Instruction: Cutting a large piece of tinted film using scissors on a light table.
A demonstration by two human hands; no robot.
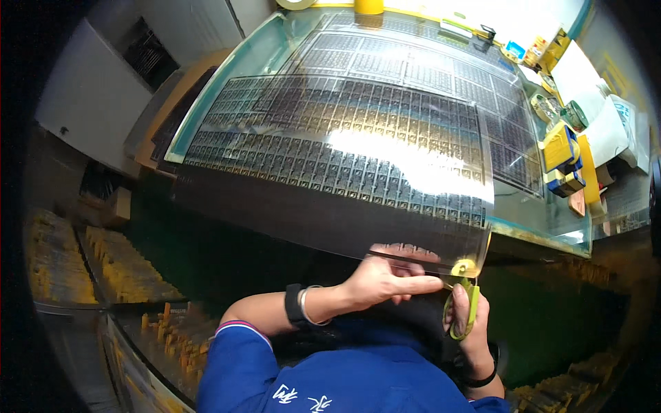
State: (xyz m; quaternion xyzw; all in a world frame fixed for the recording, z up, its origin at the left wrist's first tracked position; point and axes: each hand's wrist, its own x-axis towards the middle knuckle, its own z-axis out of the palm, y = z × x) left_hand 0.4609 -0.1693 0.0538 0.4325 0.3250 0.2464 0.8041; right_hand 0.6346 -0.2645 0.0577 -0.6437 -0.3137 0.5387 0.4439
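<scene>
A large clear film sheet [330, 164], printed with dense rows of small dark patterns, lies over the table and hangs past its front edge. My left hand [382, 281] is at the sheet's near edge, its fingers closed about the margin and the index finger stretched to the right. Some of its fingers are hidden, and a pale image of fingers shows on the film above. My right hand [475, 320] grips scissors [474, 310] with yellow-green handles, pointing up at the sheet's near right corner. The blades are hard to make out.
Under the film is a glass-topped table [506, 230] with more printed sheets [413, 62]. At its right stand a blue-and-yellow holder [563, 155], a green tape roll [573, 115] and papers. A yellow roll [369, 6] is at the back. Shelves of upright frames [124, 265] stand left.
</scene>
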